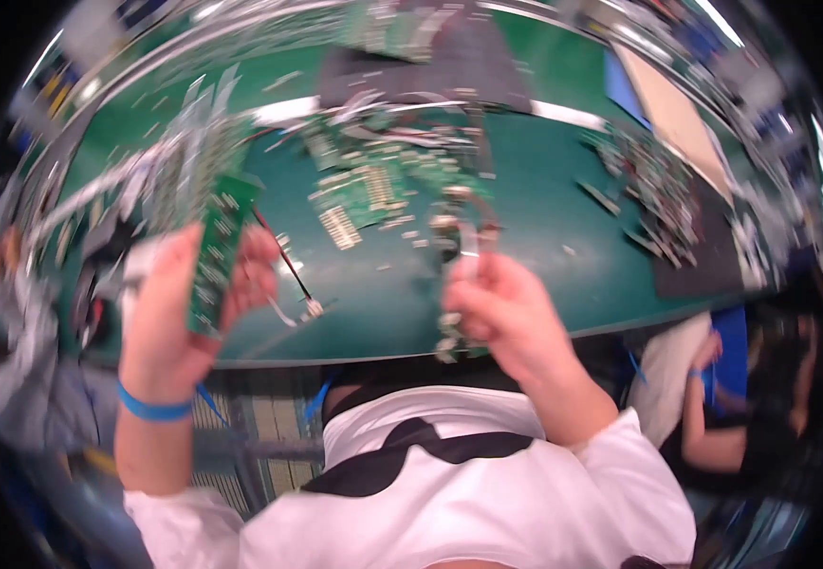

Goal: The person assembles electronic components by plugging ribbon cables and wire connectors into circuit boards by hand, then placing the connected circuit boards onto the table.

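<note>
Upright in my left hand (166, 299) is a long green circuit board (214, 256), its fingers closed round the edge. From beside the board a thin dark-and-red cable (283, 251) runs down to a small white connector (314, 308). My right hand (511, 308) is pinched near the table's front edge. Blurred brown and pale wires (473, 232) show at its fingertips; motion smears what exactly it grips. Beyond both hands, several small green boards with pale connectors (364, 194) lie in a loose pile on the green table mat (383, 313).
At the right, a heap of green boards (648, 194) lies on a dark mat (691, 270). Blurred strips and boards (169, 175) stand at the left. A dark pad (487, 71) is at the back. Another person's arm (710, 417) shows at the lower right.
</note>
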Motion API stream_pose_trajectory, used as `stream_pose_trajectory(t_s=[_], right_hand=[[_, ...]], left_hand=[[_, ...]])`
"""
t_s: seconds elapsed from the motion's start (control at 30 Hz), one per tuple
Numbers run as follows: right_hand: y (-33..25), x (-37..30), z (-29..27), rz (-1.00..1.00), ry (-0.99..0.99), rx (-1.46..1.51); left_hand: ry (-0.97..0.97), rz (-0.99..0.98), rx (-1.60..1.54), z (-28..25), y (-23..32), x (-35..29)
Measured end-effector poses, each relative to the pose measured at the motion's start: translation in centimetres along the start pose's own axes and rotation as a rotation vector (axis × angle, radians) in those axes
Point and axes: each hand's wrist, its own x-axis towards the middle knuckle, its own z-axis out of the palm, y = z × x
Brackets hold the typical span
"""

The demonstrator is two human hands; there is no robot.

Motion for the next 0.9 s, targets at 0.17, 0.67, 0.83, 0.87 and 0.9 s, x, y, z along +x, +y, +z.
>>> stream_pose_trajectory(t_s=[0.17, 0.67, 0.83, 0.87, 0.9], right_hand=[[-0.3, -1.3, -1.0, -0.147, 0.073, -0.095], [-7.8, -4.7, -9.3, -0.274, 0.356, -0.215], [-12.1, -5.6, -13.1, -0.329, 0.428, -0.321], [-13.2, -5.7, -14.2, -0.393, 0.445, -0.32], [-14.6, -5.8, -15.0, -0.455, 0.487, -0.316]], left_hand=[[-0.106, -0.08, -0.191, 8.3, -5.1, 5.9], [-0.498, -0.069, -0.074, 21.1, -9.1, 12.0], [-0.422, -0.027, 0.035, 22.2, -8.4, 11.6], [-0.35, 0.001, 0.055, 22.2, -8.2, 10.9], [-0.403, 0.027, 0.042, 21.8, -7.9, 9.9]])
